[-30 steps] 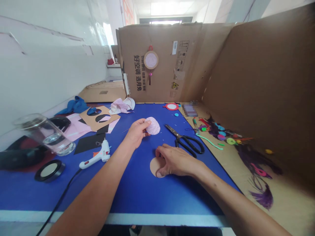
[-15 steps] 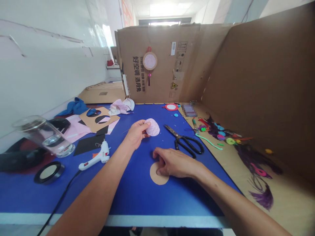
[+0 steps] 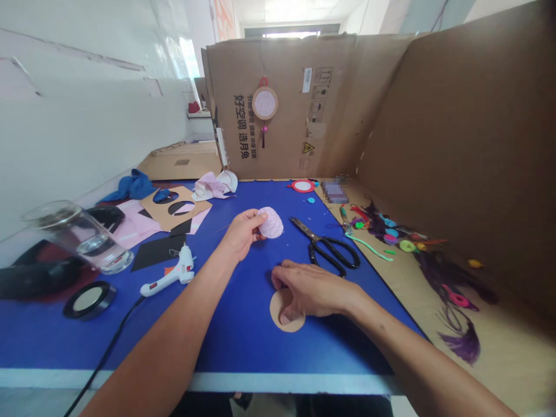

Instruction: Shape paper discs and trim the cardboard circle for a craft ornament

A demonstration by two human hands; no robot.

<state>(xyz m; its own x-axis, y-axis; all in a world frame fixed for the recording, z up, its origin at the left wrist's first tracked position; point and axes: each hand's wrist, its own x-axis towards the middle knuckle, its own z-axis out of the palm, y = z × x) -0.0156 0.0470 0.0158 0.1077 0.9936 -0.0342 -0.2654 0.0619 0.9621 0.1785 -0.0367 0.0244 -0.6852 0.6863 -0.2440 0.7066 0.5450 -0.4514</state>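
Note:
Between the thumb and fingers of my left hand [image 3: 247,231] is a round pale pink fabric piece [image 3: 271,223] with a gathered, wrinkled surface, held above the blue table. A thin needle-like line shows just left of that hand. Lower down, my right hand [image 3: 306,289] is curled over a tan cardboard disc [image 3: 289,322], its thumb on the disc and its other fingers bent at the far edge, partly hidden. Large black-handled scissors [image 3: 324,246] lie open beyond the right hand.
At left are a white glue gun [image 3: 174,272], black paper [image 3: 158,253], a cut-out cardboard sheet [image 3: 174,208], a glass of water [image 3: 104,255] and a round black-rimmed object [image 3: 89,299]. Beads and purple tassels [image 3: 463,341] lie right. Cardboard walls [image 3: 330,104] stand behind, with a hanging round ornament [image 3: 264,103].
My right hand and the cardboard disc have shifted slightly right and towards me. My left hand still holds the pink fabric piece in almost the same place.

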